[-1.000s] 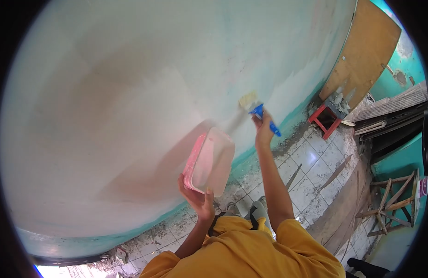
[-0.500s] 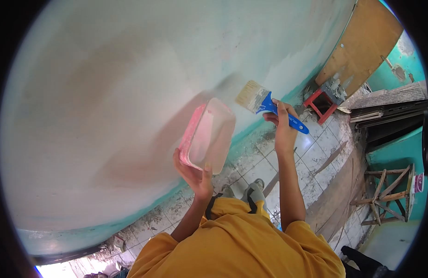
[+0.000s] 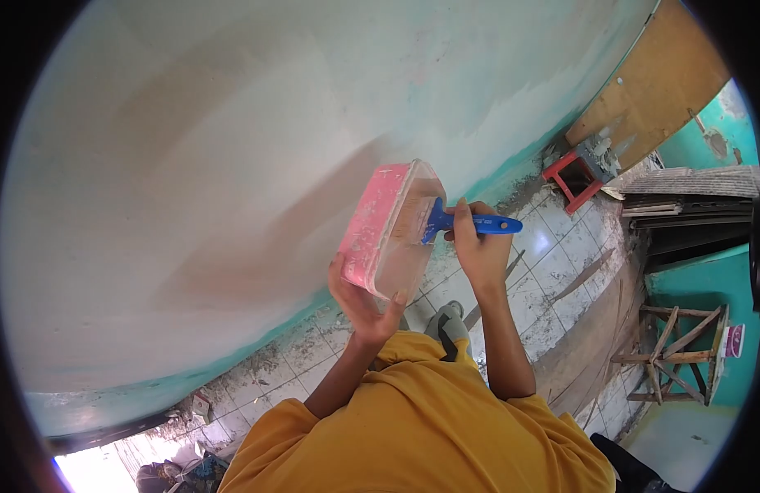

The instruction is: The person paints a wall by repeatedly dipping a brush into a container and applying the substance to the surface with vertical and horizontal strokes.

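Observation:
My left hand (image 3: 364, 307) grips the lower end of a pink plastic tub (image 3: 371, 222), with the thumb at its rim. The tub is tilted, its open side facing right. A wide brush (image 3: 439, 220) with a blue handle is in my right hand (image 3: 482, 246), fingers closed round the handle near its neck. The bristles are at the tub's opening, partly inside it. Behind the tub rises a pale, patchy wall (image 3: 232, 164), on which the shadow of tub and arms falls.
A red stool (image 3: 574, 182) stands at the wall's far end by a brown board (image 3: 655, 78). Stacked sheets (image 3: 692, 193) lie at the right, above a wooden trestle (image 3: 680, 353) with a small bucket (image 3: 733, 340). Debris litters the tiled floor (image 3: 532, 324).
The brush has moved down and left from above the tub to its opening. The tub has shifted right and turned, showing more of its pink outer side.

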Available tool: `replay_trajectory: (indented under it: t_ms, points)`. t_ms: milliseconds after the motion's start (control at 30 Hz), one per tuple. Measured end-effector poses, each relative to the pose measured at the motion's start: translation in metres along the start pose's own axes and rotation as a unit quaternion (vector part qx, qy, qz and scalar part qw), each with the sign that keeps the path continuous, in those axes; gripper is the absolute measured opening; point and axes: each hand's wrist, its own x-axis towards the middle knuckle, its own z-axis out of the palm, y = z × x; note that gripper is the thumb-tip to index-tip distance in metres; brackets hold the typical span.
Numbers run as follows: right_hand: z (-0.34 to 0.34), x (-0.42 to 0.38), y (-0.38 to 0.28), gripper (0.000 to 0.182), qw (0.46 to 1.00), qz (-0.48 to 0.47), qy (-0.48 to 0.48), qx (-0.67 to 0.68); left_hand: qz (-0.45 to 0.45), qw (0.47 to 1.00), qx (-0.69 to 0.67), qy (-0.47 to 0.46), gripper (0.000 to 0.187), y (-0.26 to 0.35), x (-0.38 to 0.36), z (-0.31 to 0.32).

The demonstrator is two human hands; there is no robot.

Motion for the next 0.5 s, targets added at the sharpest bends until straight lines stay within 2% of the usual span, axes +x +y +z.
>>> replay_trajectory:
  t_ms: [200,500]
  points:
    - [-0.016,-0.003,-0.003,0.029,0.999,0.014,0.035,0.036,-0.016,1.000,0.010,0.022,0.104,-0.001,0.002,-0.004]
    - [-0.028,-0.006,0.026,0.032,0.993,0.041,0.091,0.056,-0.101,0.993,-0.012,0.060,0.102,0.012,0.002,-0.008]
